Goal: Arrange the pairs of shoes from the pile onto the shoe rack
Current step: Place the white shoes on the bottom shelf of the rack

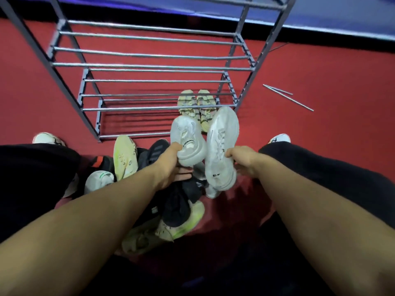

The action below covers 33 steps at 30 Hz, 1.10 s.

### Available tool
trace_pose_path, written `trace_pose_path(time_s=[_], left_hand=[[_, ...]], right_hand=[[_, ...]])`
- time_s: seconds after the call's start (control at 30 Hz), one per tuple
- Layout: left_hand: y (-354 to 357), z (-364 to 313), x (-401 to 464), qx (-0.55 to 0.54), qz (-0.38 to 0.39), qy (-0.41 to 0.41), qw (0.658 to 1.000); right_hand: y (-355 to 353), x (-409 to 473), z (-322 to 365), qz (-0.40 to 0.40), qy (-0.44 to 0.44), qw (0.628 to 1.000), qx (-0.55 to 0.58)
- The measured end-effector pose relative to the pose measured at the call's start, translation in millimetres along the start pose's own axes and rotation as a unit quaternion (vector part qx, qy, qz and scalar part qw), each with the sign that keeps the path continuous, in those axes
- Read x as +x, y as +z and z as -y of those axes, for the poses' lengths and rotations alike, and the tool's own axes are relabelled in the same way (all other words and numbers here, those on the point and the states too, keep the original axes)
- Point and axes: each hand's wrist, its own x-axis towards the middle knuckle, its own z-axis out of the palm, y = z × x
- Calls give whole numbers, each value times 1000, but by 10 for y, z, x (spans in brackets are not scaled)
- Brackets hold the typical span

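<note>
Head view: the left hand (171, 165) gripped one grey shoe (188, 142), the right hand (241, 159) pinched its mate (222, 148), both held above the pile (166, 199), before the rack (149, 67); a pale pair (197, 105) sat at its bottom shelf's right end

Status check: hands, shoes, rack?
Left hand grips one grey shoe, right hand grips its mate. One pale pair on shoe rack. Pile remains below.
</note>
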Motion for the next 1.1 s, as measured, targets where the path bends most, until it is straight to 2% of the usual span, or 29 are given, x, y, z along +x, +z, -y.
trace_pose_path(time_s=[0.13,0.2,0.33,0.4,0.47,0.57,0.63,0.8,0.9,0.97,1.1], left_hand=[[-35,-56,-263,52,60,-15,997],[-106,-10,-363,96,64,-19,993],[-230,90,-476,85,9,-19,996],[-200,102,-482,64,-25,-10,998],[-156,119,-463,69,-54,11,996],[-156,166,-425,135,-108,43,984],[-151,142,-445,154,-111,50,981],[-99,-42,-480,6,-66,35,997],[-138,-105,-513,28,-127,87,988],[-243,-150,-487,-8,-180,108,978],[-445,-261,-507,-54,-223,88,969]], right_hand=[[425,-48,-55,67,11,993,97],[614,-52,-8,103,-8,989,108],[803,-128,38,151,3,981,118],[806,-170,75,123,26,980,152],[770,-200,113,119,28,984,131],[718,-258,147,194,28,979,55],[717,-288,168,221,30,973,65],[572,-263,366,177,48,961,207],[447,-260,462,110,63,965,231],[422,-241,474,70,70,966,239],[501,-129,419,35,62,976,204]])
